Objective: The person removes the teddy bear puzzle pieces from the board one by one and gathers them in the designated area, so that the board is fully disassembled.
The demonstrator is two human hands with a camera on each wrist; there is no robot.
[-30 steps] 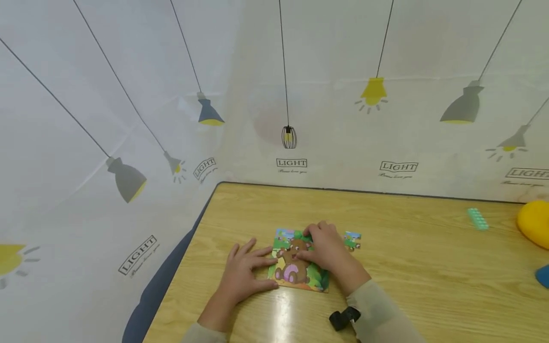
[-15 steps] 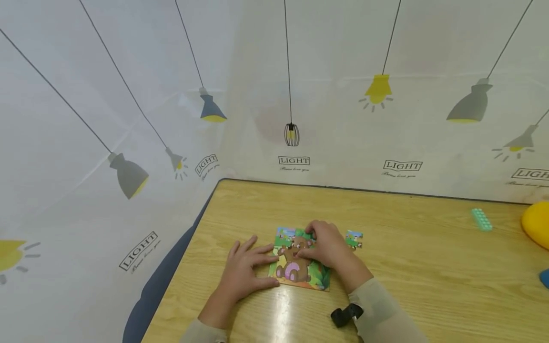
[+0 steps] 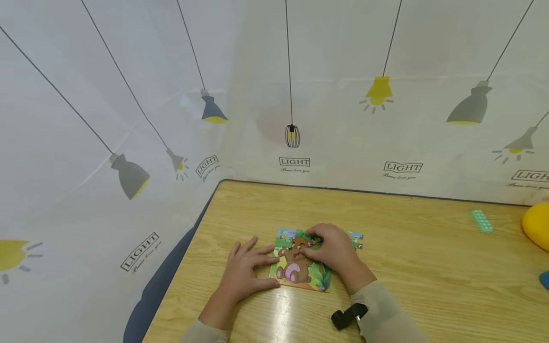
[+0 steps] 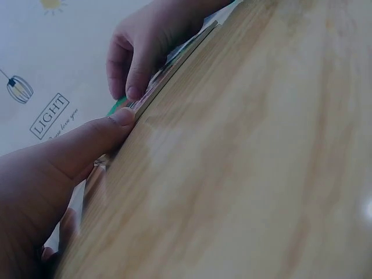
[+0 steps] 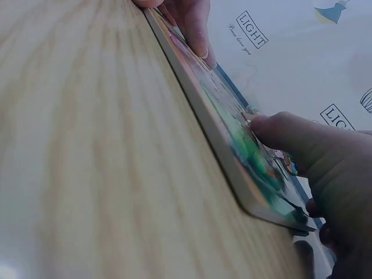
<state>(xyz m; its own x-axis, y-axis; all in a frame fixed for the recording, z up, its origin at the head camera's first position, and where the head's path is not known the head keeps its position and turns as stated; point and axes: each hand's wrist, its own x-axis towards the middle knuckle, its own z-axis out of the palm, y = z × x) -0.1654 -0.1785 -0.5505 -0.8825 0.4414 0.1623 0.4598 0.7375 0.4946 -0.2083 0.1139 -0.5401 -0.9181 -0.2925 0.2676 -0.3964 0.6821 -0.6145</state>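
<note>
Bear puzzle (image 3: 296,270) flat on the wooden table (image 3: 429,267), between my two hands. My left hand (image 3: 244,267) is unchanged from half a second ago: fingers spread and extended, grasping nothing, fingertips and thumb against the puzzle's left side. My right hand (image 3: 336,247) has shifted slightly to the right. Its thumb and index finger arch over the upper right of the picture, and the right wrist view shows the thumb on the surface; I cannot tell whether they pinch a piece. More of a dark green patch now shows between them. The loose piece (image 3: 358,239), nearly whole in view before, is now partly hidden behind my right knuckles. Mint-green block (image 3: 482,221): same place, well apart, far right.
</note>
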